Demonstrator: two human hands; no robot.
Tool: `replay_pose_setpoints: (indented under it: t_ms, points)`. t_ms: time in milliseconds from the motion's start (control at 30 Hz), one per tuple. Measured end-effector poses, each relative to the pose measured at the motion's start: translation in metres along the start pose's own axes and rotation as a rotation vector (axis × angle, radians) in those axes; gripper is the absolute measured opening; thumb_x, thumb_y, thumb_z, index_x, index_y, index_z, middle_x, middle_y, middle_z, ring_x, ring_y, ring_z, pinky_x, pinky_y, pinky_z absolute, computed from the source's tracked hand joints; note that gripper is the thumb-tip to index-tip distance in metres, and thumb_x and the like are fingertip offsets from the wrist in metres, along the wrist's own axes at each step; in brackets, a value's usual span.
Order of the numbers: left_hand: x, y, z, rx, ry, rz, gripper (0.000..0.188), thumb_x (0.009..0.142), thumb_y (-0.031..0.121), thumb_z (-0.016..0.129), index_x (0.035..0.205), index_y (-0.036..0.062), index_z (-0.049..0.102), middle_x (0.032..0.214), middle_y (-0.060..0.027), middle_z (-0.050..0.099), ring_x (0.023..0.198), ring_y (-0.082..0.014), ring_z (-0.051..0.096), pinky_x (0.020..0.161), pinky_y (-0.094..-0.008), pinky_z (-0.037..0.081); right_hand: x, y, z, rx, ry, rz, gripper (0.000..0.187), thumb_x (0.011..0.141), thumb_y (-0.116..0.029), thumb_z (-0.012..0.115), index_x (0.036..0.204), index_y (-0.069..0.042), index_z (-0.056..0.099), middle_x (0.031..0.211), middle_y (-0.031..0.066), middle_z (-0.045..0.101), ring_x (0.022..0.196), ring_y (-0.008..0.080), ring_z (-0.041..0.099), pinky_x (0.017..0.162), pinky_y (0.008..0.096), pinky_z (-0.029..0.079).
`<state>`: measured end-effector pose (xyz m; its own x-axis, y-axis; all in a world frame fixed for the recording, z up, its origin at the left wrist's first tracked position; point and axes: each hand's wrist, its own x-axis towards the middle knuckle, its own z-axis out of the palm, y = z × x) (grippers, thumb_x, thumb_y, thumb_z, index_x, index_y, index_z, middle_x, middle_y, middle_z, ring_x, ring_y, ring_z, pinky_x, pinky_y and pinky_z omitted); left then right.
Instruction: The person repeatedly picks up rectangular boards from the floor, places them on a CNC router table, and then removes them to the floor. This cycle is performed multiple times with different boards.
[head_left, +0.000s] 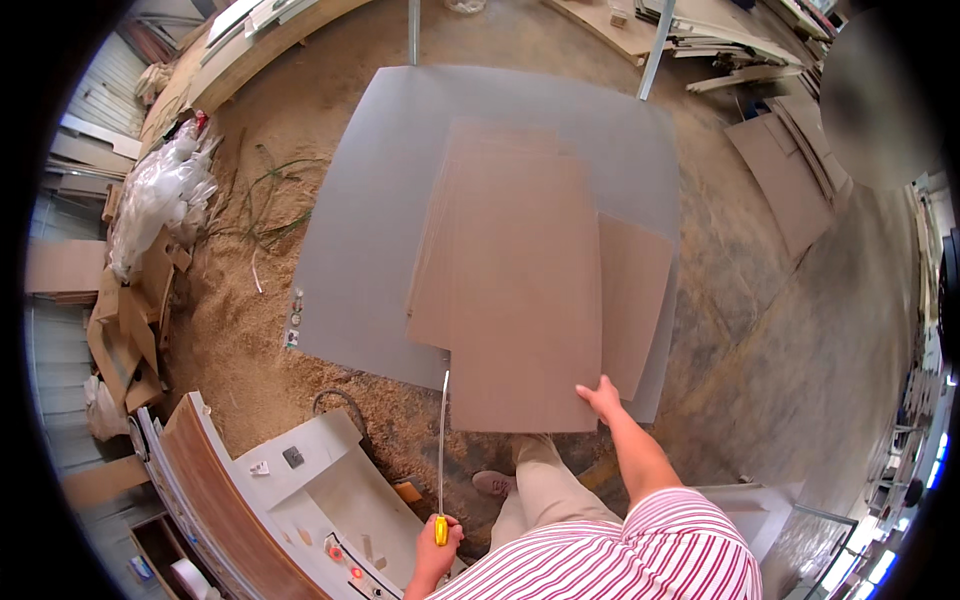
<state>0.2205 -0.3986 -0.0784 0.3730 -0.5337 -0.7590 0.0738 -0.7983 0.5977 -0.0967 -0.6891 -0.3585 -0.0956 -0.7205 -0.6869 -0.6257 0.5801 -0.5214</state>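
1. Brown board [525, 300], top of a fanned pile [636, 300] on grey panel [370, 200], directly in front of wearer.
2. L hand [432, 556]: fingers clamped on yellow tape measure [441, 532], w/ blade [443, 440] out. R hand [604, 399]: fingers look clamped on board's R edge, nr close corner.
3. Prob. midway: tape's out, board's held; tape not yet wound in, board not released.
4. Board's long axis runs away from body; short end faces wearer.

No words or numbers can be read: the small stickers [292, 338] on the near left corner of the big grey bench [350, 230] and the little white label [259, 468] on the white panel [318, 432] are too tiny
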Motion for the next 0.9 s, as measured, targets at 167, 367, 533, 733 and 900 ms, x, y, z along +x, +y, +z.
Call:
replay_pose_setpoints:
  t_ms: [167,367,533,733,900]
  points:
    - [0.007,-0.005,0.004,0.125,-0.042,0.088,0.019,0.091,0.02,0.068,0.092,0.0046,0.057,0.079,-0.0055,0.064,0.071,-0.0149,0.062,0.069,-0.0296,0.05,-0.099,-0.012,-0.057,-0.11,0.048,-0.026,0.065,0.072,-0.035,0.083,0.116,0.005,0.056,0.112,0.0226,0.067,0.103,0.0328,0.067,0.089,0.0405,0.053]
    - [0.005,0.022,0.042,0.017,-0.156,0.445,0.036,0.085,0.024,0.078,0.104,0.0046,0.054,0.097,-0.0096,0.065,0.086,-0.0221,0.063,0.081,-0.0323,0.05,-0.234,-0.139,-0.07,-0.078,-0.093,-0.391,0.048,0.073,-0.033,0.078,0.099,0.003,0.061,0.092,0.0188,0.07,0.082,0.0284,0.07,0.077,0.0389,0.055]
    - [0.003,0.068,0.057,0.161,0.026,0.641,0.049,0.077,0.014,0.082,0.112,0.0055,0.048,0.11,-0.0089,0.063,0.095,-0.018,0.062,0.085,-0.0289,0.05,-0.279,-0.215,0.005,-0.261,-0.089,-0.696,0.043,0.08,-0.034,0.071,0.089,0.004,0.054,0.081,0.0273,0.066,0.08,0.0434,0.067,0.071,0.0468,0.055]
    - [0.032,0.054,-0.002,0.056,0.221,0.484,0.051,0.07,0.003,0.075,0.116,0.004,0.053,0.099,-0.0061,0.064,0.085,-0.0158,0.064,0.077,-0.03,0.053,-0.256,-0.222,0.05,0.493,-0.596,-0.315,0.041,0.1,-0.037,0.056,0.105,0.003,0.054,0.098,0.0207,0.067,0.087,0.0201,0.072,0.074,0.0382,0.058]
    - [-0.001,0.112,-0.051,-0.301,0.076,0.328,0.051,0.072,-0.002,0.074,0.118,0.0044,0.054,0.102,-0.002,0.063,0.087,-0.0118,0.063,0.076,-0.0261,0.053,-0.143,-0.147,0.122,0.057,-0.244,-0.156,0.08,0.089,-0.06,0.063,0.133,0.005,0.046,0.129,0.0228,0.058,0.121,0.0295,0.057,0.1,0.0456,0.047]
